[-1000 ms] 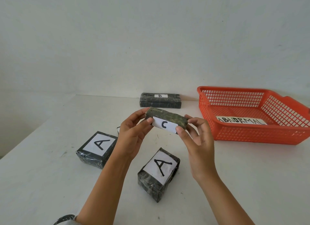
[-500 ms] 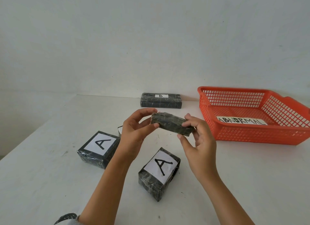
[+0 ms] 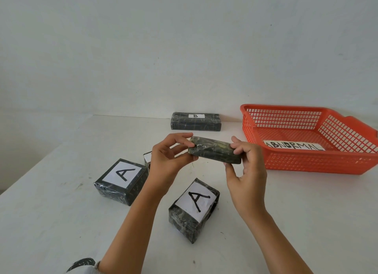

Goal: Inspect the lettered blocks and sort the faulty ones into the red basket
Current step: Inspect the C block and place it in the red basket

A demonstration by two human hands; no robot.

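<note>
Block (image 3: 214, 152) is held up above the table (image 3: 306, 212), pinched at one end by the left hand (image 3: 167, 157) and at the other by the right hand (image 3: 245, 171). Dark wrapped faces are shown. Basket (image 3: 306, 161) is set near, to the right.

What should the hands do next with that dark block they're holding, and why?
Probably turn the block a little so another side faces up. The left hand and right hand pinch its ends above the table, and only plain wrapped sides show, with no letter or clear fault yet. It seems too early to choose the red basket.
</note>
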